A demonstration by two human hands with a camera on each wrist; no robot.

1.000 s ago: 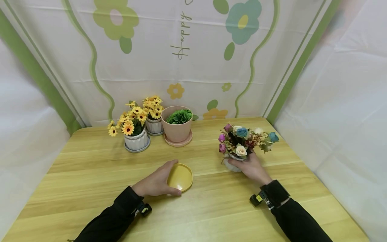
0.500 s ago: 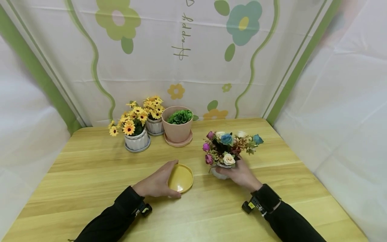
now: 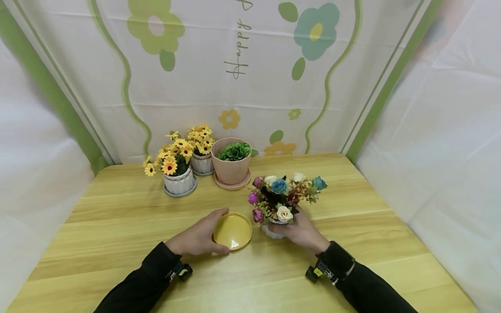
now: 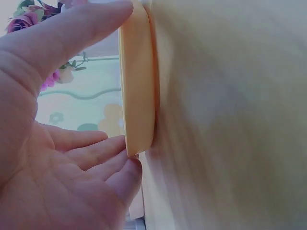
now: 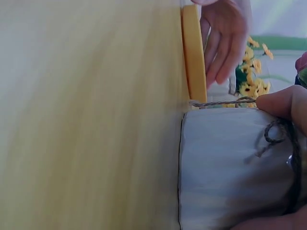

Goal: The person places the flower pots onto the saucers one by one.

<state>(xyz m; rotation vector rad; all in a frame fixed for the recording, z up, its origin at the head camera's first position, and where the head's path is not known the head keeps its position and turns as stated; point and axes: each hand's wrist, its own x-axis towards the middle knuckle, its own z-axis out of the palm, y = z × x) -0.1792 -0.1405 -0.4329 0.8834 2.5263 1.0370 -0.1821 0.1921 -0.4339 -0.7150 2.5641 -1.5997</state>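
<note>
A round yellow saucer (image 3: 233, 232) lies on the wooden table. My left hand (image 3: 197, 234) is at its left side, thumb and fingers spread around the rim; in the left wrist view the fingertips (image 4: 128, 175) are right at the saucer's (image 4: 136, 86) edge. To the right of the saucer, my right hand (image 3: 303, 232) grips a small white flowerpot (image 3: 272, 231) of mixed artificial roses (image 3: 283, 195), in purple, blue and cream. Brown twine (image 5: 225, 102) circles the pot (image 5: 230, 158) in the right wrist view. Its base is close over the tabletop, near the saucer.
At the back left stand two white pots of yellow daisies (image 3: 179, 182) (image 3: 202, 164) on grey-blue saucers. Beside them is a pink pot (image 3: 231, 171) with green leaves on a pink saucer. A white patterned curtain (image 3: 266, 87) hangs behind the table (image 3: 352, 282).
My right hand has carried the rose pot left and nearer, up close to the yellow saucer. My left hand has drawn back slightly left, uncovering more of the saucer.
</note>
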